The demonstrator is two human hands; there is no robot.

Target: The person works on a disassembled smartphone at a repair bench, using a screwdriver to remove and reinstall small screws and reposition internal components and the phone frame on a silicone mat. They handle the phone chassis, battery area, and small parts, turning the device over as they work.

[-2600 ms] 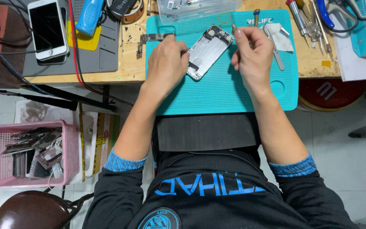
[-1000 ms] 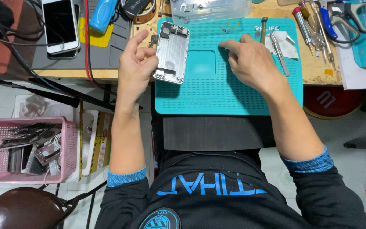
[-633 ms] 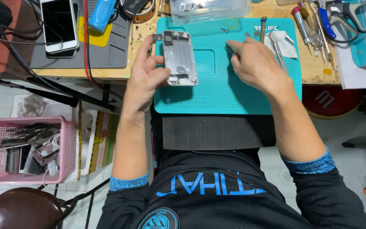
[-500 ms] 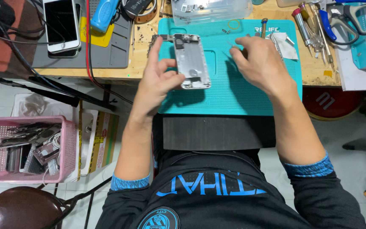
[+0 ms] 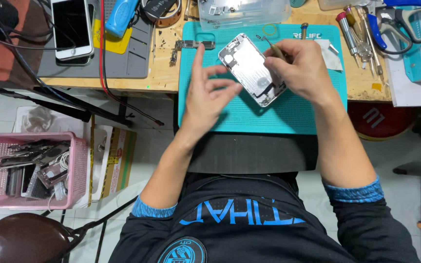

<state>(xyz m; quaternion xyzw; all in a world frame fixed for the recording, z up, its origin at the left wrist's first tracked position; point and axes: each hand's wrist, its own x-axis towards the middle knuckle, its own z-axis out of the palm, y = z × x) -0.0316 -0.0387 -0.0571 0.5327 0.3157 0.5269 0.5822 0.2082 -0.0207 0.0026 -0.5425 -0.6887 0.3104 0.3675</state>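
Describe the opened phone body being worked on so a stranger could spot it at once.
Find the teal work mat on the wooden bench. On it, lying at a slant between the left hand and the right hand, is the silver phone shell. Unlike the white phone on the grey mat, it shows bare metal insides and no screen.

Colours and patterns, bench and floor

Mat (image 5: 249, 119): teal, fine dot grid, at the bench's near edge. Phone shell (image 5: 250, 68) on it: silver, dark parts inside. Bench (image 5: 164, 73): pale wood. Pad (image 5: 123, 63), left part: grey, with a yellow patch (image 5: 113, 44). Phone (image 5: 72, 28) on pad: white frame, black screen. Cable (image 5: 104, 58): red. Tool (image 5: 121, 17) at far edge: blue. Scissors (image 5: 400, 19), far right corner: blue handles. Basket (image 5: 76, 168) on floor: pink lattice. Stool (image 5: 20, 238): dark brown. Sleeves (image 5: 152, 209): black, blue cuffs.
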